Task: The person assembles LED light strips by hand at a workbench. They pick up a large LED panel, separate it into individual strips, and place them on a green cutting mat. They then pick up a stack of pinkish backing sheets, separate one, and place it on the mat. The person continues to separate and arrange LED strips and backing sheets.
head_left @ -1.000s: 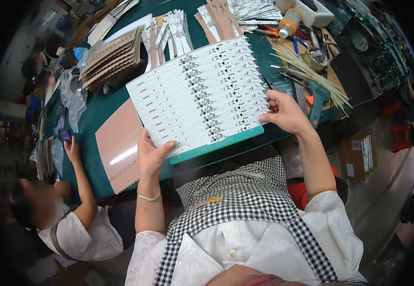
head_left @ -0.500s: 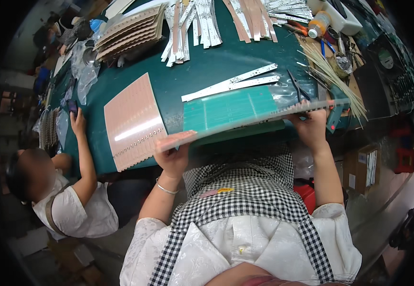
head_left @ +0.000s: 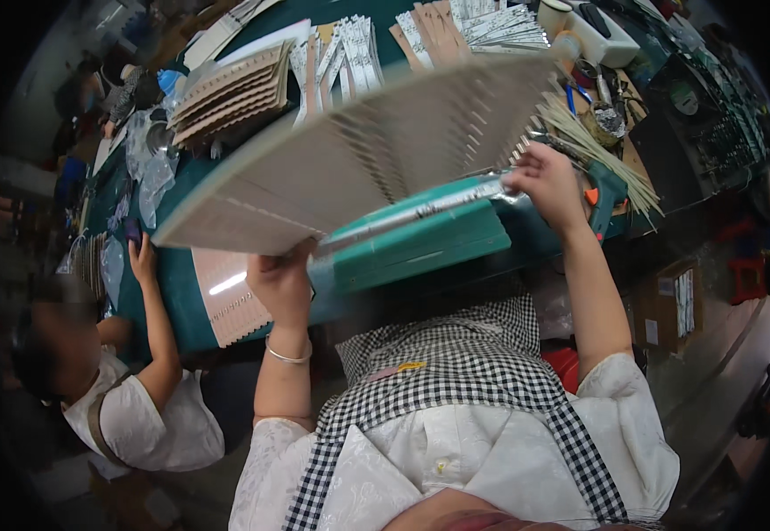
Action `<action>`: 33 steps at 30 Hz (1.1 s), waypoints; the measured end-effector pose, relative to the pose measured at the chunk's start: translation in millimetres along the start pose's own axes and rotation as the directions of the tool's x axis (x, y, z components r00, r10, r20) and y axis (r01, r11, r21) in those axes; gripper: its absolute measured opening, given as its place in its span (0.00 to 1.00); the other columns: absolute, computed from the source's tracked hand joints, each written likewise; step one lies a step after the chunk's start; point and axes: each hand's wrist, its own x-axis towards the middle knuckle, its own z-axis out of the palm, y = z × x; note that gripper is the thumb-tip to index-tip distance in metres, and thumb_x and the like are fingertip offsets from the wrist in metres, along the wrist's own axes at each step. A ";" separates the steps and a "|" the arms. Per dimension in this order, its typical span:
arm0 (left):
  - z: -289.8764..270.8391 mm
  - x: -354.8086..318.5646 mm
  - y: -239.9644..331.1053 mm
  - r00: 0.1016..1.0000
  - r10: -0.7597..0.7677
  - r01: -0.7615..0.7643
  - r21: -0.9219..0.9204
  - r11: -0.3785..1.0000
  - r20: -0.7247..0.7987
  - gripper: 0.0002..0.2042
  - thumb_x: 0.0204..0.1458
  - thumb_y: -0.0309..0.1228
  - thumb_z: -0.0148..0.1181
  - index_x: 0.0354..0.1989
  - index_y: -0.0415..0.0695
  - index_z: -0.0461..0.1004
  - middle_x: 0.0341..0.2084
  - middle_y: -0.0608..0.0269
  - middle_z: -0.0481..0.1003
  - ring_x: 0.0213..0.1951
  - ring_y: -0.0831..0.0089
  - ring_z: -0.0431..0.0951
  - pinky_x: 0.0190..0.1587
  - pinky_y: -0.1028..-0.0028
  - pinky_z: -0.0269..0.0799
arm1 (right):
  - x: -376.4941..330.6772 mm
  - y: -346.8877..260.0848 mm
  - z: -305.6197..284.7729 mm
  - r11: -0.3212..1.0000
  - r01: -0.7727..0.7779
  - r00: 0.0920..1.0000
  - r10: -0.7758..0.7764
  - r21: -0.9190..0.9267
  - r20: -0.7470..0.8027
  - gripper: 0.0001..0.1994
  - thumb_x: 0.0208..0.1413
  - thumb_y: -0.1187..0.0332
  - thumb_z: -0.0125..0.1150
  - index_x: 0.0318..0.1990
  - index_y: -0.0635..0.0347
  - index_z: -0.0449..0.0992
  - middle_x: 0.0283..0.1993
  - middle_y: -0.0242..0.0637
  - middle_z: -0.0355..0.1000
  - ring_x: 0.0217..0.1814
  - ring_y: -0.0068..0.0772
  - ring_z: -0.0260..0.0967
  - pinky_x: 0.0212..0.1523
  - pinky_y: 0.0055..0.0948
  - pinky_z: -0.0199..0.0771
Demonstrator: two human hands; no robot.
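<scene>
A large beige panel with rows of slots is raised above the table and tilted, its toothed right end up. My left hand is closed on its lower left edge. My right hand pinches near the toothed right end. Beneath the panel, a white speckled strip runs across a green board. The strip's right end meets my right fingers; whether they hold it too, I cannot tell. Another pinkish slotted panel lies on the table next to my left hand, partly covered.
A stack of beige toothed panels and bundles of strips lie at the back. On the right are thin sticks, a glue gun and a white jug. A co-worker sits at the left with one arm on the table.
The slotted panel, seen nearly edge-on before, has been lifted and tipped so its broad face shows. My left hand has shifted a little left, and my right hand has risen slightly and moved left.
</scene>
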 end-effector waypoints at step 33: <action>5.1 2.4 -10.7 0.835 -0.395 0.488 -0.184 0.853 0.382 0.26 0.44 0.20 0.67 0.53 0.32 0.63 0.46 0.52 0.74 0.47 0.70 0.76 0.51 0.71 0.72 | -30.2 -7.7 -2.1 0.988 -0.068 0.993 0.080 -0.141 0.083 0.29 0.37 0.85 0.68 0.51 0.68 0.65 0.30 0.29 0.67 0.29 0.14 0.62 0.31 0.15 0.65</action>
